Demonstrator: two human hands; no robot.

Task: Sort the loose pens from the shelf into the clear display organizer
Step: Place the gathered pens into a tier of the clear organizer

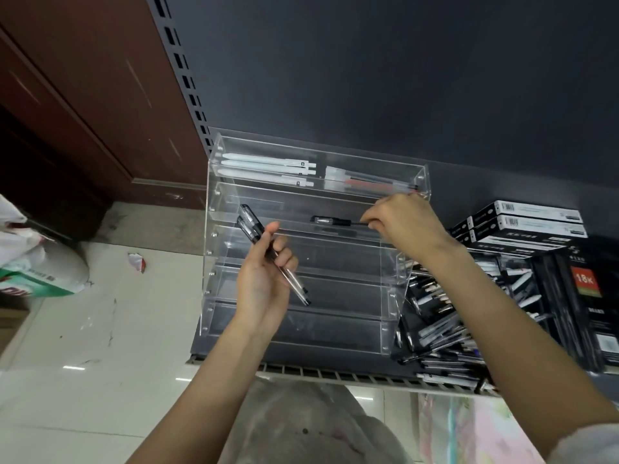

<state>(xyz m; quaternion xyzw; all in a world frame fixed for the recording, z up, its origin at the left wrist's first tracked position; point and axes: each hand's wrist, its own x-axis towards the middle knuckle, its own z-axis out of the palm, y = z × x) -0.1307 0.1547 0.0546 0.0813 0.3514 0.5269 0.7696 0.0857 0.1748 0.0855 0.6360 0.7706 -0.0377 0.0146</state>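
A clear organizer (301, 249) with stepped trays stands on a dark shelf (335, 358), its back against the dark rear panel. The far tray holds white pens (268, 165) on the left and a few dark and red pens (375, 182) on the right. The left hand (264, 279) is curled round two black pens (268, 252), which slant from far left to near right in front of the middle trays. The right hand (402, 222) reaches over the second tray from the far end, its fingertips pinching the tip of a single black pen (331, 221) that lies sideways there; whether that pen already rests on the tray floor is hard to judge through the clear plastic. A heap of loose pens (435, 329) lies on the shelf just to the right of the organizer, partly under the right forearm. Black boxes (522, 222) are stacked further right, near the rear panel.
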